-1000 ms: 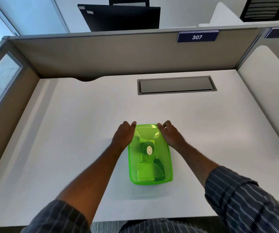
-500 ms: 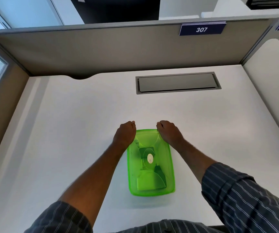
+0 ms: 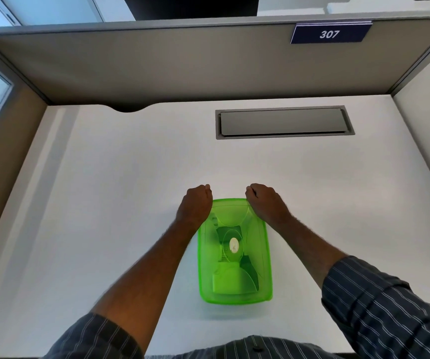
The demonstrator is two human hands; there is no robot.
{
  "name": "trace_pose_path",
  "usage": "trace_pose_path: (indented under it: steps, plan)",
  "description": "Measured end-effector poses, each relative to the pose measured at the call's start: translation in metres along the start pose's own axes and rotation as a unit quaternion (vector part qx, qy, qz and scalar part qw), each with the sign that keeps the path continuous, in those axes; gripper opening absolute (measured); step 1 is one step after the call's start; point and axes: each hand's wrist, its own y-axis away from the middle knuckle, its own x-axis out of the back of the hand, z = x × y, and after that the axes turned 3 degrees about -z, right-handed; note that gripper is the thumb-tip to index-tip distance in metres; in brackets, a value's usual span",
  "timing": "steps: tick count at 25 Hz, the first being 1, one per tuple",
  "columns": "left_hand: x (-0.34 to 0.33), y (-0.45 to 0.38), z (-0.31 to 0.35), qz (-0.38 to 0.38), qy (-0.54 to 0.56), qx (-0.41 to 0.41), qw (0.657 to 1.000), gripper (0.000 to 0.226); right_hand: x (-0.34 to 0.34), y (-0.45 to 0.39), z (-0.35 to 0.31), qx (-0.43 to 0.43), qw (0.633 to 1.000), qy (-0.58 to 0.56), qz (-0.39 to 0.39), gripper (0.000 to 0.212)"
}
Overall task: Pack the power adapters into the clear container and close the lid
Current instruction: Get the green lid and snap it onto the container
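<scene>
**Both hands pressing on the container's far corners**

The green container (image 3: 234, 252) is lying lid-on near the desk's (image 3: 105, 203) front edge. The left hand (image 3: 194, 207) is curling over its far-left corner, the right hand (image 3: 267, 204) over its far-right. Adapters (image 3: 228, 279) are showing through the lid
</scene>
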Motion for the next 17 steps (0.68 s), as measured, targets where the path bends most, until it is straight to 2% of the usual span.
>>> trace_pose_path:
  steps: [5,9,11,17]
  plan:
    - [0.003,0.002,-0.001,-0.022,-0.023,-0.006,0.999,0.049,0.0,0.003,-0.001,-0.01,1.0,-0.02,0.005,0.039]
    - [0.01,0.004,0.013,-0.05,-0.091,-0.135,0.985,0.045,0.003,0.007,-0.004,-0.022,0.999,-0.027,0.006,0.047]
    - [0.008,0.006,0.02,-0.079,-0.098,-0.17,0.977,0.046,0.006,0.01,-0.005,-0.028,0.999,-0.038,0.0,0.051]
    - [0.01,0.005,0.024,-0.105,-0.083,-0.155,0.979,0.049,0.013,0.031,0.007,-0.083,0.983,-0.159,-0.047,0.059]
